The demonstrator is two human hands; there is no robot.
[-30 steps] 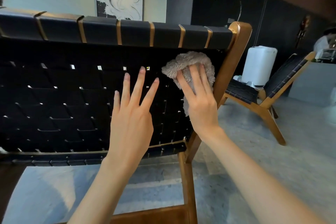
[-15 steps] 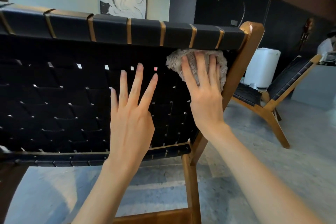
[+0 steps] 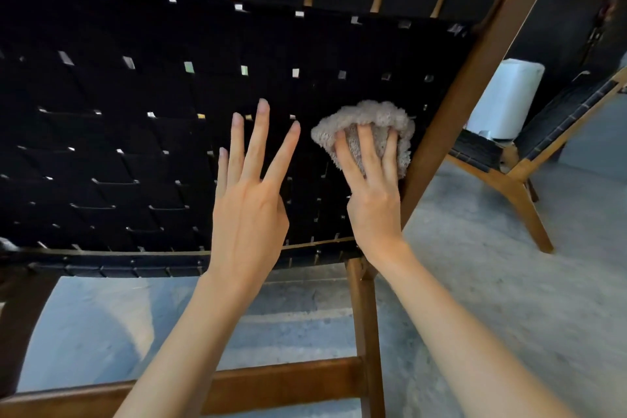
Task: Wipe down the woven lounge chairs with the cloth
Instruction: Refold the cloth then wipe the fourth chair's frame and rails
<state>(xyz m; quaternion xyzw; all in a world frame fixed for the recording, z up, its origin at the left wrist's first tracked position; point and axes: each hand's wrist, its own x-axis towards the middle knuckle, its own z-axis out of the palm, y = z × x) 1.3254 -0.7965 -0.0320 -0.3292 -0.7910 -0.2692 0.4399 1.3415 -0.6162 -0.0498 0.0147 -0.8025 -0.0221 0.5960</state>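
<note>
The black woven back of a lounge chair (image 3: 135,132) with a brown wooden frame fills the view. A beige fluffy cloth (image 3: 369,120) lies bunched against the weave near the right frame post. My right hand (image 3: 371,187) presses it to the straps, fingers mostly straight with the tips sunk into the cloth. My left hand (image 3: 252,197) is beside it on the left, fingers straight and spread, flat against or just off the weave; I cannot tell which.
A second woven lounge chair (image 3: 529,153) stands at the right on the grey floor (image 3: 509,282). A white appliance (image 3: 505,98) sits behind it by a dark wall. A wooden crossbar (image 3: 271,383) runs low between the near chair's legs.
My right hand slid the cloth down from the top rail to the middle of the woven back. The camera tilted lower and closer. My left hand kept its spread pose beside it.
</note>
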